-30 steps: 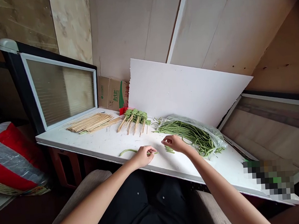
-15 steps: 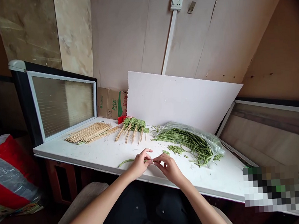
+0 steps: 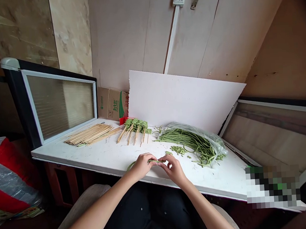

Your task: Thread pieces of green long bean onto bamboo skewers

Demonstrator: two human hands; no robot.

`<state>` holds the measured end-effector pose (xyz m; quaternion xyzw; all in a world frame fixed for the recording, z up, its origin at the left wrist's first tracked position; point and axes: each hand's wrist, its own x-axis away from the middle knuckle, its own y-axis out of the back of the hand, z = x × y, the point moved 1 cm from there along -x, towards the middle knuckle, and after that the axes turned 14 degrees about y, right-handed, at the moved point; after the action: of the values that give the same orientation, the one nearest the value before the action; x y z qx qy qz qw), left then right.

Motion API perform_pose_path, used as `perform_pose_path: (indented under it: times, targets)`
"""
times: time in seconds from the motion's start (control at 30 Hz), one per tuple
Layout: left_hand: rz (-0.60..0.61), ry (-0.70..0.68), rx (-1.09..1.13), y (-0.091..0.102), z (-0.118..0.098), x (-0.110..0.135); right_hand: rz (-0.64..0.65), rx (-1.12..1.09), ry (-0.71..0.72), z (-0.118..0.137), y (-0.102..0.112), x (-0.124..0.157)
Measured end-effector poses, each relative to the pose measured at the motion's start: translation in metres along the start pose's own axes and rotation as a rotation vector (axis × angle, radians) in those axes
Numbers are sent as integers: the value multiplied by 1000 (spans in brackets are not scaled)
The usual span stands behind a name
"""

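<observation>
So we had one long green bean (image 3: 156, 161) pinched in both hands, in front of the plastic bag (image 3: 195, 132) and off to its left. Our left hand (image 3: 142, 165) and right hand (image 3: 174, 166) were close together, fingers clamped on the bean. Chopped bits (image 3: 178, 149) sat just by the bag's near side, skewered bunches (image 3: 136, 124) left of it, bare sticks (image 3: 90, 134) further left.
</observation>
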<state>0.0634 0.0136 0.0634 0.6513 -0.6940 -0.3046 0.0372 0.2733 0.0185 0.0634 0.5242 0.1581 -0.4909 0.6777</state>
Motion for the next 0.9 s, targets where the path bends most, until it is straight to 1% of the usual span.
perform_pose_path:
  times: [0.1,0.27,0.43,0.5,0.63,0.7,0.8,0.9]
  targets:
    - [29,-18,-8,-1,-1,0,-19,0,17,3,-1,-1]
    - [71,-39,-21,-1,-4,3,-43,-28,-18,5,-3,2]
    - [83,-84,-24,-6,-12,8,-78,-74,-47,3,-7,4]
    - [95,-78,16,-7,-12,9,-89,-139,-79,1,-9,4]
    - [139,-56,105,-8,-9,7,-99,-396,-180,-1,-17,6]
    - [162,-44,152,-8,-9,7,-99,-478,-219,-1,-21,8]
    - [179,-20,235,-9,-12,6,-121,-493,-256,-2,-23,9]
    - [160,20,275,-9,-14,5,-184,-427,-292,-8,-16,8]
